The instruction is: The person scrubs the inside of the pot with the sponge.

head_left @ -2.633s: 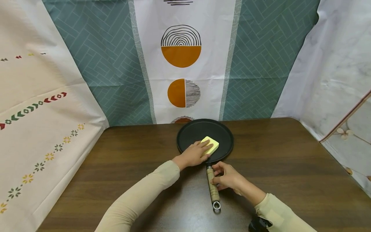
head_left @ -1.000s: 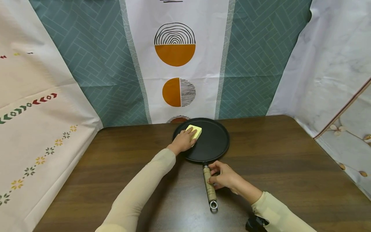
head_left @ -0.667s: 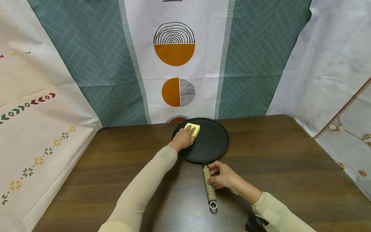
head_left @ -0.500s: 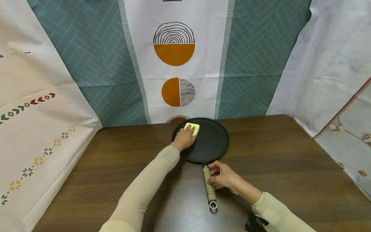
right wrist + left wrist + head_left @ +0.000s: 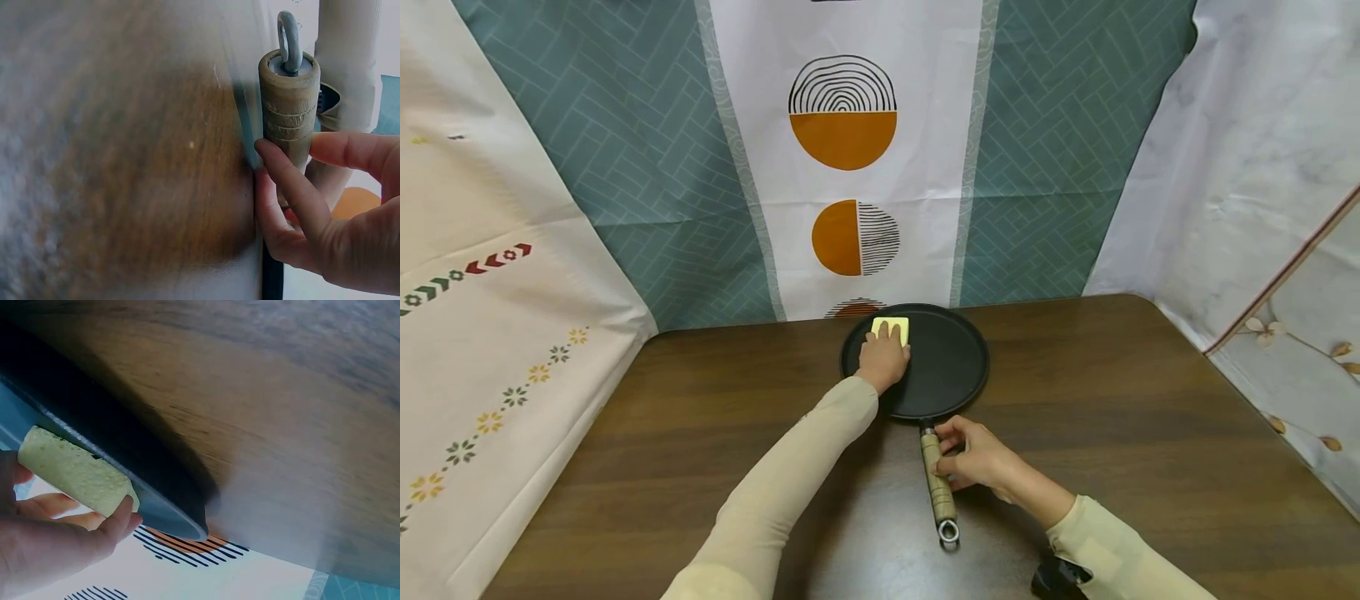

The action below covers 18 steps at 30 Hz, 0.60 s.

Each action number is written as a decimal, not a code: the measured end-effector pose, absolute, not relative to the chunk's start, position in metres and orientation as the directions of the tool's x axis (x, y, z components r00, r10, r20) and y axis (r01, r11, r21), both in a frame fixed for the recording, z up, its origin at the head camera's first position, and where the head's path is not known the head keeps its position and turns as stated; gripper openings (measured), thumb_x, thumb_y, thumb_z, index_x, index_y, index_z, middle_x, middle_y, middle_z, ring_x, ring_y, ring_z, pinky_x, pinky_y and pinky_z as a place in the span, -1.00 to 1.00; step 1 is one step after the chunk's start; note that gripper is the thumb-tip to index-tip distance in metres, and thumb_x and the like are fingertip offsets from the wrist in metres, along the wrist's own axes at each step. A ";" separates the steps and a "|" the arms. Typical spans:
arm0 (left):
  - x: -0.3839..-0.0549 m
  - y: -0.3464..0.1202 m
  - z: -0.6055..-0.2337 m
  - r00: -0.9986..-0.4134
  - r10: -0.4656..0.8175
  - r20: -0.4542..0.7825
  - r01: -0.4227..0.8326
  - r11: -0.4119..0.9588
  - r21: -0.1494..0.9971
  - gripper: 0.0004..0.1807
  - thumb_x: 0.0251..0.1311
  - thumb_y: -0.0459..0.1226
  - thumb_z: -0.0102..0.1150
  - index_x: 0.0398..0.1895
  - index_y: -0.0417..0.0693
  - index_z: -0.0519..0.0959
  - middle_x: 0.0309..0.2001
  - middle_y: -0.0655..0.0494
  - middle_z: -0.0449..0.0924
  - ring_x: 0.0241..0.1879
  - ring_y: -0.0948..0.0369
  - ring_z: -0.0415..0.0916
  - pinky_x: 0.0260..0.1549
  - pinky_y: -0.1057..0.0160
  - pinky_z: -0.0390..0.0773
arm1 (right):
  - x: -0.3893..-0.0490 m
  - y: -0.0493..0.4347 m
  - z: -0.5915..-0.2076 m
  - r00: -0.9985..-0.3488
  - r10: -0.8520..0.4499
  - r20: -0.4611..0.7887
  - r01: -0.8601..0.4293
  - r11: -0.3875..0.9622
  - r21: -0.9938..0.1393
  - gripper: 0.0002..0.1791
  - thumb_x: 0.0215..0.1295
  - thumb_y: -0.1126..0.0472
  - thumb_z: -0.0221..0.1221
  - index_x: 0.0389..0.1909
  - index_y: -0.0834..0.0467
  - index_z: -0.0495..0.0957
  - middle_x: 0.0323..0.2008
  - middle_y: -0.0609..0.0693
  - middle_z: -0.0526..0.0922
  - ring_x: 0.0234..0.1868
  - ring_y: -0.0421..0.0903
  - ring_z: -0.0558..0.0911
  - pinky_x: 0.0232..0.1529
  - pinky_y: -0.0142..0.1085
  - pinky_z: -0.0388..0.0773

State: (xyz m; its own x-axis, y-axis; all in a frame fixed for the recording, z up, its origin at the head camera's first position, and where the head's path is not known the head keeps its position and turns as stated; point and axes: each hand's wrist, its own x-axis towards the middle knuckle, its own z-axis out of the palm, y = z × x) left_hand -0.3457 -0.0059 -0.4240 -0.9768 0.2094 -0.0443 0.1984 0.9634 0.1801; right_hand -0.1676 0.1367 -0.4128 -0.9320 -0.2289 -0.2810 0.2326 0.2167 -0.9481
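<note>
A flat black frying pan (image 5: 947, 358) lies on the table, its wooden handle (image 5: 938, 487) pointing back toward me. With my left hand (image 5: 883, 358) I hold a pale yellow sponge (image 5: 892, 325) on the pan's far left part. The left wrist view shows thumb and fingers gripping the edges of the sponge (image 5: 78, 469), close to the raised rim. My right hand (image 5: 981, 458) pinches the handle from the right side. In the right wrist view, thumb and fingers stand on either side of the handle (image 5: 287, 106), below its metal hanging ring (image 5: 289, 40).
The brown wooden table (image 5: 1112, 417) has its far edge just behind the pan. A green and white patterned cloth (image 5: 850, 183) hangs there, with pale cloths at both sides. A black strapped device (image 5: 1060, 577) shows under my right sleeve.
My left hand has slid the sponge from near the pan's middle to its far left, turning it lately. The right hand keeps its grip on the handle. The view has shifted slightly.
</note>
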 end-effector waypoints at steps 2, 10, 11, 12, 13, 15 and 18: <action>-0.346 -0.005 -0.423 -0.978 0.204 -0.045 0.193 0.965 0.175 -0.40 0.49 -0.04 -0.20 0.48 -0.09 0.12 0.46 -0.13 0.04 0.32 -0.16 0.16 0.22 -0.03 0.28 | -0.168 0.137 -0.413 -0.934 -0.230 -0.275 0.228 0.213 -0.950 -0.43 0.02 0.53 0.24 0.12 0.44 0.34 -0.16 0.24 0.39 -0.30 0.01 0.55 -0.36 -0.09 0.65; -0.360 -0.010 -0.426 -0.968 0.241 -0.069 0.226 0.958 0.176 -0.41 0.49 -0.06 -0.20 0.49 -0.07 0.10 0.48 -0.11 0.01 0.35 -0.15 0.12 0.26 -0.03 0.23 | -0.169 0.137 -0.414 -0.934 -0.232 -0.270 0.223 0.212 -0.952 -0.43 0.02 0.53 0.23 0.12 0.44 0.34 -0.16 0.24 0.39 -0.30 0.01 0.55 -0.37 -0.09 0.65; -0.363 -0.010 -0.428 -0.967 0.245 -0.073 0.229 0.957 0.180 -0.40 0.49 -0.06 -0.19 0.50 -0.06 0.10 0.48 -0.11 0.01 0.35 -0.15 0.12 0.27 -0.03 0.23 | -0.168 0.137 -0.414 -0.935 -0.230 -0.270 0.223 0.213 -0.951 -0.43 0.02 0.53 0.24 0.12 0.44 0.34 -0.17 0.24 0.39 -0.30 0.01 0.55 -0.37 -0.09 0.65; -0.367 -0.009 -0.431 -0.966 0.248 -0.077 0.230 0.956 0.184 -0.40 0.48 -0.06 -0.19 0.50 -0.06 0.10 0.48 -0.11 0.01 0.36 -0.15 0.12 0.27 -0.04 0.22 | -0.168 0.137 -0.414 -0.935 -0.229 -0.271 0.223 0.215 -0.951 -0.43 0.02 0.53 0.24 0.12 0.44 0.34 -0.17 0.24 0.39 -0.30 0.01 0.54 -0.37 -0.09 0.65; -0.371 -0.009 -0.433 -0.965 0.250 -0.080 0.232 0.955 0.187 -0.40 0.48 -0.06 -0.18 0.50 -0.06 0.10 0.48 -0.11 0.01 0.36 -0.15 0.12 0.27 -0.04 0.22 | -0.168 0.137 -0.414 -0.935 -0.229 -0.271 0.222 0.216 -0.951 -0.43 0.02 0.53 0.24 0.12 0.44 0.34 -0.17 0.23 0.39 -0.30 0.01 0.54 -0.37 -0.09 0.65; -0.382 -0.009 -0.444 -0.964 0.261 -0.056 0.248 0.953 0.173 -0.39 0.47 -0.03 -0.19 0.49 -0.05 0.11 0.47 -0.11 0.04 0.32 -0.16 0.15 0.23 -0.05 0.26 | -0.168 0.137 -0.414 -0.935 -0.229 -0.270 0.221 0.216 -0.951 -0.43 0.02 0.53 0.24 0.12 0.44 0.34 -0.17 0.23 0.39 -0.31 0.01 0.54 -0.38 -0.09 0.65; -0.384 -0.008 -0.444 -0.962 0.266 -0.061 0.252 0.952 0.173 -0.39 0.47 -0.03 -0.18 0.49 -0.04 0.11 0.47 -0.10 0.04 0.33 -0.16 0.15 0.23 -0.05 0.25 | -0.169 0.137 -0.414 -0.935 -0.232 -0.267 0.218 0.216 -0.952 -0.44 0.02 0.53 0.23 0.11 0.45 0.34 -0.17 0.24 0.39 -0.31 0.01 0.54 -0.38 -0.10 0.65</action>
